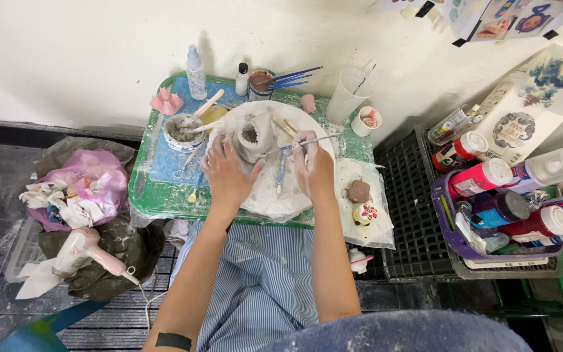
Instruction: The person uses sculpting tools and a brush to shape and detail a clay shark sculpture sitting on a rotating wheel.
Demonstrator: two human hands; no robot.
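— Clay piece [254, 135]: where does it sit from your end?

— I see it upright on the round white board [268, 195], in the middle of the green worktop [158, 199]. It's grey, with a toothed opening facing up.

— And my hands?

— Your left hand [225, 175] is cupped against the near left side of the clay piece, fingers curled onto it. Your right hand [313, 166] is pinched around a thin tool [307, 141], whose tip reaches the piece's right side.

— What's around them?

— A small bowl [180, 132] with sticks in it sits just left of the board. A blue brush [281, 171] lies on the board between your hands. Two small painted figures [361, 203] rest on plastic to the right, and a pink hair dryer [89, 251] lies on the floor, well apart.
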